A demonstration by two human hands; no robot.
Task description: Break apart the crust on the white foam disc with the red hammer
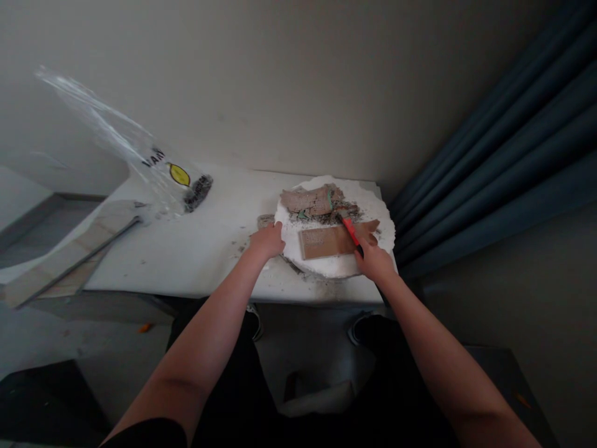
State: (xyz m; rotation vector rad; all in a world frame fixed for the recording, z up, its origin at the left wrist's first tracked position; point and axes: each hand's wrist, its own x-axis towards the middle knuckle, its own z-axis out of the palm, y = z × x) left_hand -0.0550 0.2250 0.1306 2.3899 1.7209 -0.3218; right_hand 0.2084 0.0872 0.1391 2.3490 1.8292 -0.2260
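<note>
A white, rough-edged round slab (291, 246) lies at the right end of the white table. At its left rim, my left hand (269, 241) is closed on the edge. My right hand (377, 261) is wrapped round a slim red-and-black-handled tool (351, 231). The tool's dark tip points at crumbly dark debris on the slab; its exact kind is too small to make out. Behind the tip lies a torn, cracked brownish sheet (305, 200) with green bits. A flat brown cardboard piece (324, 242) rests on the slab beneath the tool.
A clear plastic bag (158, 168) with a yellow print and dark contents stands on the white table (196, 249). Left of it, a long thin bar (88, 258) lies across a flat board. A wall rises behind, and a blue curtain (504, 137) hangs at the right.
</note>
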